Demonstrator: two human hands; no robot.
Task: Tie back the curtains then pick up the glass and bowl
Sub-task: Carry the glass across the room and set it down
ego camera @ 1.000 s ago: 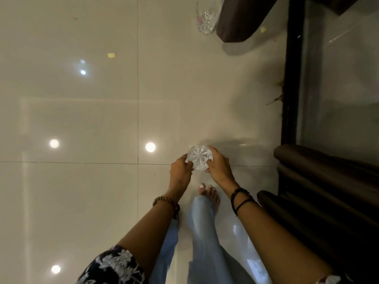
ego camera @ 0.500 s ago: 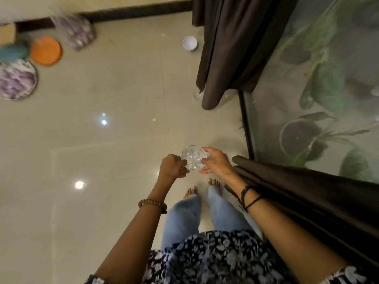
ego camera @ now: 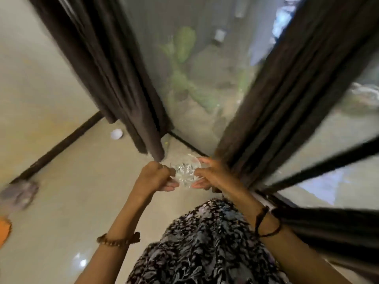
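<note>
Rising from the floor since a second ago, with the cut-crystal glass (ego camera: 185, 172) now carried at waist height before the window instead of low over the tiles, pinched between left hand (ego camera: 152, 178) and right hand (ego camera: 213, 177). Leaves, by judgement, the glass collected and the white bowl (ego camera: 116, 133) beside the left curtain (ego camera: 114, 78) to fetch. Shows the starburst base toward the camera, long axis running away, rim farthest.

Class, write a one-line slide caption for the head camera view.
Both hands, left and right, hold a cut glass between dark curtains; a white bowl sits on the floor.
</note>
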